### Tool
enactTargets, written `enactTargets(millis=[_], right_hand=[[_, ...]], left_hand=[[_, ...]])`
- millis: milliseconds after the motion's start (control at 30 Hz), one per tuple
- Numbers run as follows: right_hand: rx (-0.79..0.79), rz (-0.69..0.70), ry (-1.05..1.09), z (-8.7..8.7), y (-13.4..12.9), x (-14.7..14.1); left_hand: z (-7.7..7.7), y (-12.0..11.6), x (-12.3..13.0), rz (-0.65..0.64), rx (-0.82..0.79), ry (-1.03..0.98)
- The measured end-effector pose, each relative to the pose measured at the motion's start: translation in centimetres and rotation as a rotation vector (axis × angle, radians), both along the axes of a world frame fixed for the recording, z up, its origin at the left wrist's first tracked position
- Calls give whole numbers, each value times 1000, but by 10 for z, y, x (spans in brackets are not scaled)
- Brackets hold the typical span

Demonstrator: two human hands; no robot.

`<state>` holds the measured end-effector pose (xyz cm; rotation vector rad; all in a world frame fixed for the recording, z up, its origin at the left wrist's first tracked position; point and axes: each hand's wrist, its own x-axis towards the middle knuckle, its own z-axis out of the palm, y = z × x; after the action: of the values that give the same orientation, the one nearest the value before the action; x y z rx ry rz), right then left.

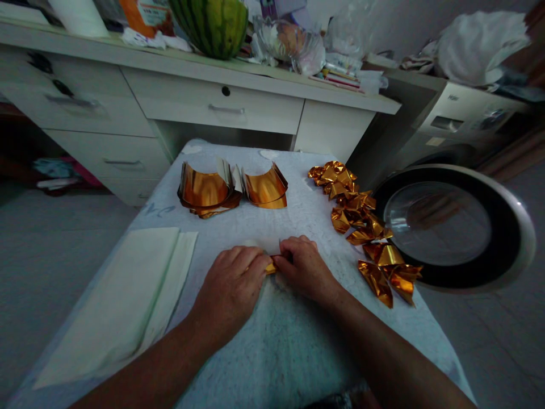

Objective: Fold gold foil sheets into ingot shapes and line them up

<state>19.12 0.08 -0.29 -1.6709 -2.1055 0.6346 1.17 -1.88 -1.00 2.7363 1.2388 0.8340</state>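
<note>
Foil piece (271, 268) sits between the fingertips of both hands, mostly covered by them, with a small gold strip showing. Well out to the left of the left fingers lies white paper (114, 301), flat on the cloth (289, 352). Beyond the left fingers stands one curled stack of foil sheets (206, 189). The left hand (233, 281) is closed, its fingers bunched narrow over the foil's left end; a second curled stack (264, 190) stands straight beyond the gap between the hands. The right hand (304, 267) pinches the other end, thumb against curled fingers. Right of the right fingers lie folded foil pieces (361, 218) in a loose row, apart from them. To work the foil well, it seems best to pin it with the left fingertips and press each crease evenly with the right thumb, gently, since thin foil may tear.
</note>
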Motion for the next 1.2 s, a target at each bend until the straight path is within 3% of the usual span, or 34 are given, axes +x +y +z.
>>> enactTargets(millis=[67,167,533,1200], right_hand=[[3,-3,-11,0,0,-1],[-7,-9,-26,0,0,-2],[-23,-4,-40,1,0,-2],[18,-48,-8,-3,1,1]], left_hand=[[-2,-4,0,-84,-8,51],[-7,-8,0,-108,39,76],[-6,-8,0,-80,169,71],[-9,-8,2,-57,164,117]])
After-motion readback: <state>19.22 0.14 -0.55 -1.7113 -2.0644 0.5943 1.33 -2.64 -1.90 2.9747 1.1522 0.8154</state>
